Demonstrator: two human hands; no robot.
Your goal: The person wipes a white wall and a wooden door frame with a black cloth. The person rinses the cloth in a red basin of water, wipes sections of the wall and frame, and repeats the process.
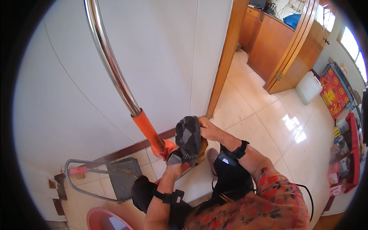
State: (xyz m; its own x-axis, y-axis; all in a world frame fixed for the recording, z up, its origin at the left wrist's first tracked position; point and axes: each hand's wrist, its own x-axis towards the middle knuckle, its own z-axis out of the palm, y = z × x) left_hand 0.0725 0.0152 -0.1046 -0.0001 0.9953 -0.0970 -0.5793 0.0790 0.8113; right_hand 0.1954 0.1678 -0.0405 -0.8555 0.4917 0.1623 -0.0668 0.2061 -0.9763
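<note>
A black and grey patterned fabric piece (187, 135), which looks like a cap or a slipper, is held between both my hands in front of my knees. My right hand (209, 130) grips its edge from the right, thumb and fingers closed on the cloth. Lower down, my left hand (174, 169) holds the underside; grey cloth and the dark piece cover most of its fingers. Just behind the left hand stands a chrome pole (115, 66) with an orange lower sleeve (148, 129). An orange part (156, 150) sits at its foot, partly hidden by the fabric and hand.
A grey metal frame (86, 170) with a flat plate (122, 178) lies on the tiles at left. A pink basin (99, 219) sits near my left leg. Beyond the doorway, right, are a white plastic jug (309, 86) and a red crate (351, 161).
</note>
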